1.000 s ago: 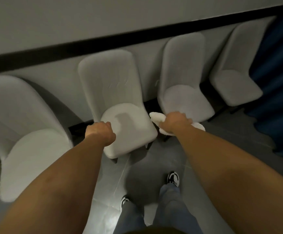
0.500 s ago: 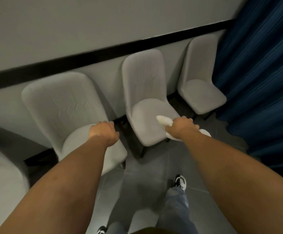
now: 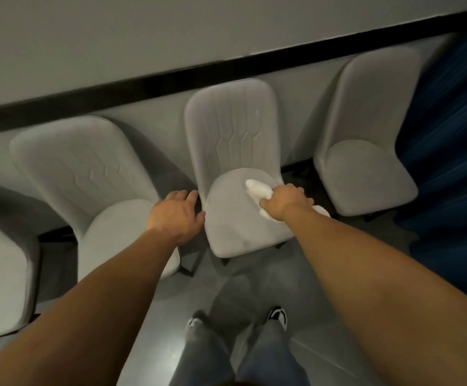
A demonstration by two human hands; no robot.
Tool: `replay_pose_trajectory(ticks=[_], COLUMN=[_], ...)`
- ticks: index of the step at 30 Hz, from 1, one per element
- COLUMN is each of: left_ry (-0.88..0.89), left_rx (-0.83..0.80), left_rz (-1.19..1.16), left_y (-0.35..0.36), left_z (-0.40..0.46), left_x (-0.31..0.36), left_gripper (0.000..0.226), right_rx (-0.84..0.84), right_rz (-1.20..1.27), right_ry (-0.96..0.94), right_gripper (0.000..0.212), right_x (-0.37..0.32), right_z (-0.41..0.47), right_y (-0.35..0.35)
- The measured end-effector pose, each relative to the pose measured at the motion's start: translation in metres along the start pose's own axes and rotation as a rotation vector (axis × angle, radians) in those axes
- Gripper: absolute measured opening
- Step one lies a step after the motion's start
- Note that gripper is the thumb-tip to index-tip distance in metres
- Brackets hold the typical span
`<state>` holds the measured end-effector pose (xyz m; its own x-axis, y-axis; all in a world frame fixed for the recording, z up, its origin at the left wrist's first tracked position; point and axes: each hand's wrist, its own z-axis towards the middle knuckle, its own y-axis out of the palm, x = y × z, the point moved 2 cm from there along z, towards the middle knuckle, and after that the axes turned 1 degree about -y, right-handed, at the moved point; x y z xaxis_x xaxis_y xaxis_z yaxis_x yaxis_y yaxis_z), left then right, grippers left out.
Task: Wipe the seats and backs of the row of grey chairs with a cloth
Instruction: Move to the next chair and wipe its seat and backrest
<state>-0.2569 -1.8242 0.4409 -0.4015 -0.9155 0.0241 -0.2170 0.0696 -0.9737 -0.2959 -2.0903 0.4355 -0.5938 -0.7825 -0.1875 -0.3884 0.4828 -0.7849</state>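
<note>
Right hand (image 3: 288,201) clenched round white cloth (image 3: 258,190) on grey chair (image 3: 235,218) seat; left hand (image 3: 177,211) released, beside it

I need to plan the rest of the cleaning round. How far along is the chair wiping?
Done: cannot tell; no chair shows wipe marks. In hand: the right hand grips the white cloth over the seat of the second chair from the curtain, while the left hand reaches open-fingered at that seat's left edge. Left: at least this chair's back, and likely the end chair beside the curtain.
</note>
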Motion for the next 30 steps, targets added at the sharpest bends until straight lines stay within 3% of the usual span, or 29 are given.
replay_pose_trajectory(ticks=[13, 18, 30], left_ry=[-0.197, -0.183, -0.373], left_rx=[-0.253, -0.248, -0.235], left_rz=[-0.055, -0.08, -0.065], left_y=[0.073, 0.098, 0.172], left_z=[0.058, 0.067, 0.055], left_x=[-0.023, -0.02, 0.007], left_gripper=[0.063, 0.065, 0.067], right_rx=[0.042, 0.021, -0.049], right_rz=[-0.12, -0.1, -0.207], right_ry=[-0.03, -0.045, -0.279], right_gripper=[0.052, 0.048, 0.051], right_x=[-0.009, -0.013, 0.007], right_z=[0.074, 0.101, 0.196], right_y=[-0.001, 0.012, 0.053])
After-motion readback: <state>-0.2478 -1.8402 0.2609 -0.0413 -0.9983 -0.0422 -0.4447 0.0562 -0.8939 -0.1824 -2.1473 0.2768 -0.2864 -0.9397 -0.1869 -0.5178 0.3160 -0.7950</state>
